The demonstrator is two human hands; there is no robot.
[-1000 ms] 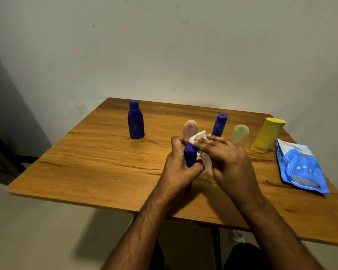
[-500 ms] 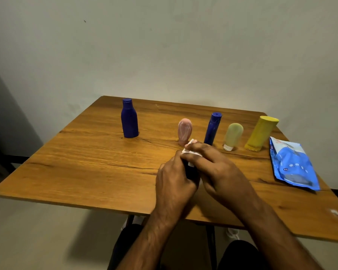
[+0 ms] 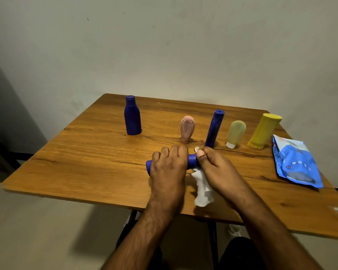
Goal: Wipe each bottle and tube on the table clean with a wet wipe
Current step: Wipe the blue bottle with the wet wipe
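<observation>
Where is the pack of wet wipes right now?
The blue wipes pack lies flat at the table's right edge, just right of the yellow tube.

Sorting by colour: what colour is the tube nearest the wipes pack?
Yellow tube, beside the pack; clearest in the head view.

The small blue bottle (image 3: 191,162) is no longer upright between the hands; it now lies sideways, held above the surface (image 3: 86,152). The left hand (image 3: 169,170) now covers its middle from above, where before it held the bottle from the side. The right hand (image 3: 216,168) has moved from the top to the cap end, on the right. The wet wipe (image 3: 202,189), earlier bunched over the cap, now hangs down under the right hand, and probably still touches the bottle.
</observation>
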